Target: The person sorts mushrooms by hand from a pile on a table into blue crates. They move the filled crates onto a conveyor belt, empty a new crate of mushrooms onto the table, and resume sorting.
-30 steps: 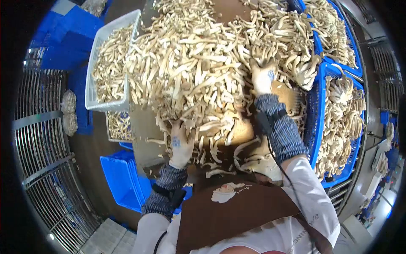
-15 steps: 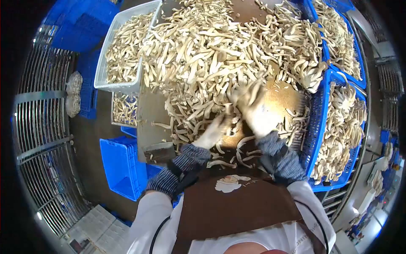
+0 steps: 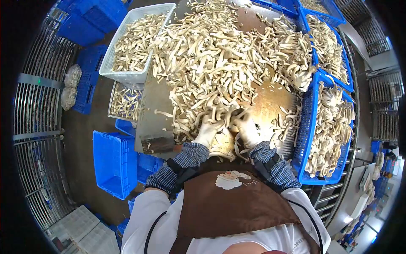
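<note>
My left hand (image 3: 210, 128), in a white glove, curls around a few long-stemmed mushrooms (image 3: 216, 113) at the near edge of the pile. Close beside it, my gloved right hand (image 3: 246, 128) has its fingers closed on a mushroom; its fingertips are slightly blurred. A dark cap shows between the two hands. Beyond them spreads a large heap of loose pale mushrooms (image 3: 207, 55) on the metal table (image 3: 154, 106). Several more mushrooms lie below my hands, against the brown apron (image 3: 241, 203).
A white crate (image 3: 111, 63) of mushrooms stands at the far left, above a shallow tray (image 3: 111, 103). Along the right side are blue baskets (image 3: 305, 139) filled with mushroom clusters. A dark block (image 3: 158, 144) sits on the table's left corner. Blue crates (image 3: 111, 165) stand on the floor.
My right hand has moved left and nearer to my body, away from the bare patch, and now meets my left hand. The mushroom cluster it carried is no longer distinct. The view has shifted slightly.
</note>
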The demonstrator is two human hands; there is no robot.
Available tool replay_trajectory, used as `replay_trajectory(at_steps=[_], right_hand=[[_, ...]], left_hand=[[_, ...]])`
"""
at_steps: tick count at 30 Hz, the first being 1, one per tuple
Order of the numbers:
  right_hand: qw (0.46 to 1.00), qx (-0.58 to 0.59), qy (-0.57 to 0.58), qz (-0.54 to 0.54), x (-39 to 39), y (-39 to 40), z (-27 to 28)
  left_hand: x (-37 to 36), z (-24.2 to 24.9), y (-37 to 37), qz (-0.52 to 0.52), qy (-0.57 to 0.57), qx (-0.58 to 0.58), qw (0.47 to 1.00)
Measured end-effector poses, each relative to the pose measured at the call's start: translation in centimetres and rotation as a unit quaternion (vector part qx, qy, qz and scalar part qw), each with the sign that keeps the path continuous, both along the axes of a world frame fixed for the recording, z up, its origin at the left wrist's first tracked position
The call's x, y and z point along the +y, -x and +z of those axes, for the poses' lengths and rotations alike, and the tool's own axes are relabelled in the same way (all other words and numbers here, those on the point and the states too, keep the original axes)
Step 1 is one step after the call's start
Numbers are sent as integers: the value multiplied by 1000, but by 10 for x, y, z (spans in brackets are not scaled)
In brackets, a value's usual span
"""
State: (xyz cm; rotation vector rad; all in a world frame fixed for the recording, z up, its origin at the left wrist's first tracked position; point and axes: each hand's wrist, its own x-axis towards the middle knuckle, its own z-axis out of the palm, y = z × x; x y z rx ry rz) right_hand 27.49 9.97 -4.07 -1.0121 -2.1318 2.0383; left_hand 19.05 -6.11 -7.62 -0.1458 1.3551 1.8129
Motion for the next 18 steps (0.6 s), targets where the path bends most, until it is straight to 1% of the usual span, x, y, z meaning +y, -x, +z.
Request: replay_trajectory(at_steps=[2, 3, 4, 5, 6, 7, 8, 9, 10, 11, 12, 13, 14, 15, 16, 18], right_hand=[[998, -26, -32, -40, -27, 6, 32], [999, -17, 37, -31, -22, 7, 28], [994, -9, 105, -21, -17, 9, 18], [994, -9, 105, -21, -17, 12, -10], [995, 19, 97, 5, -18, 12, -50], [995, 33, 92, 17, -19, 12, -48], [995, 46, 88, 29, -21, 14, -45], [997, 32, 67, 32, -28, 20, 7], [998, 19, 47, 34, -31, 24, 37], [993, 37, 74, 82, -19, 27, 14], [997, 65, 10, 33, -18, 28, -9], [999, 32, 14, -17, -20, 34, 18], [998, -3, 20, -67, -22, 39, 49], [990, -13, 110, -90, -18, 46, 50], [994, 3, 55, -91, -18, 51, 28], [993, 35, -72, -90, -24, 62, 12]], left_hand=[[2, 25, -9, 32, -38, 39, 998], [1, 33, -9, 45, -3, 36, 998], [-3, 32, -3, 49, -36, 61, 996], [-10, 16, 4, 17, -3, 81, 997], [-15, 1, 6, -17, 31, 100, 994], [-14, 7, 4, -14, 72, 151, 986], [-14, 10, 6, -16, 71, 151, 986], [-15, 12, 11, -18, 44, 113, 992], [-13, 2, 14, 6, -1, 90, 996], [-12, -7, 17, 29, -47, 65, 996], [-10, -15, 21, 50, -92, 40, 994], [-7, -20, 24, 39, -113, 29, 992], [-3, -12, 24, -7, -88, 85, 993], [1, -4, 24, -51, -62, 143, 986], [5, 5, 23, -89, -37, 201, 975], [14, 11, 16, -57, -40, 49, 996]])
